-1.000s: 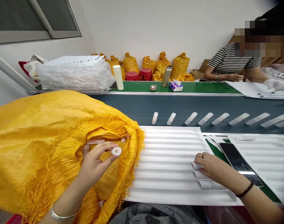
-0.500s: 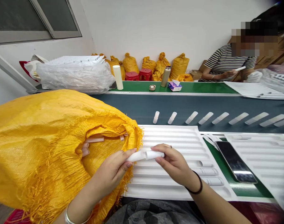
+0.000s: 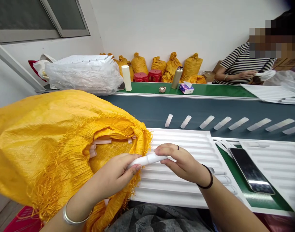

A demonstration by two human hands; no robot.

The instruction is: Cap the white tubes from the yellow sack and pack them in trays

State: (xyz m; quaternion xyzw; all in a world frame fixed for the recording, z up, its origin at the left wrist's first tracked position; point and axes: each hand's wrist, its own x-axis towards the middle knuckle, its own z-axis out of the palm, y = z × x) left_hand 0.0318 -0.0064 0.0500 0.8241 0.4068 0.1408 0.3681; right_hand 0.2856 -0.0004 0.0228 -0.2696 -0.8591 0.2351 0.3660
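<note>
A white plastic tube [image 3: 148, 159] made of two sections meeting near its middle is held slightly tilted between my hands. My left hand [image 3: 119, 170] pinches its left end with thumb and fingers. The right end sits in the grip of my right hand [image 3: 182, 164], which wears a ring and a dark bracelet. Below the hands lies a white ridged tray [image 3: 169, 193], with several tubes [image 3: 220, 170] in its right-hand grooves, partly covered by my right wrist. At my left, a large yellow woven sack [image 3: 65, 122] gapes, showing several short pale tubes [image 3: 102, 141] inside.
A dark belt [image 3: 147, 109] runs behind the tray, carrying a row of tubes [image 3: 208, 122]. A phone [image 3: 251, 170] rests right of the tray, beside a second tray [image 3: 283, 174]. Across the belt are a flask [image 3: 177, 78], a tissue box [image 3: 186, 88] and a seated person [image 3: 246, 61].
The tube's two sections, visibly separated at the joint before, now fit together. My head view has shifted slightly left. The person opposite now handles something white and crumpled.
</note>
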